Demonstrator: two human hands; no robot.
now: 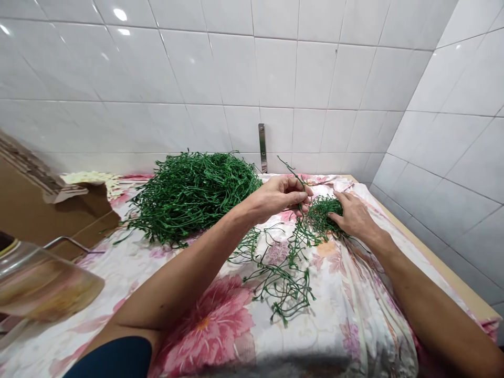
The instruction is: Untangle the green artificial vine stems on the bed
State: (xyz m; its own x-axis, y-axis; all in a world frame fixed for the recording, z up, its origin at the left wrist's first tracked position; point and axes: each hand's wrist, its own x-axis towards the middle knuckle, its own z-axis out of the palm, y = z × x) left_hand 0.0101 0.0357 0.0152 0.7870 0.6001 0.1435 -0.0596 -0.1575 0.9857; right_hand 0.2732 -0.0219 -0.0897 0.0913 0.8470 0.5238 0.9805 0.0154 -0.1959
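Observation:
My left hand (281, 195) is closed in a pinch on a thin green plastic stem (290, 167), whose tip sticks up above the fingers. Under my right hand (356, 214) is a small bundle of green stems (323, 214); the fingers curve round its right side and press on it. Loose green stems (285, 289) with little knobbed tips lie scattered on the cloth in front of both hands. Behind my left forearm sits a large heap of the same green stems (197, 194). Part of the small bundle is hidden by the right fingers.
A flowered cloth (220, 320) covers the table, with folds at the right. To the left stand a clear plastic jar (47, 283) and a cardboard box (79, 210), with pale yellow pieces (92, 179) behind. A metal strip (262, 147) is against the tiled wall (220, 63).

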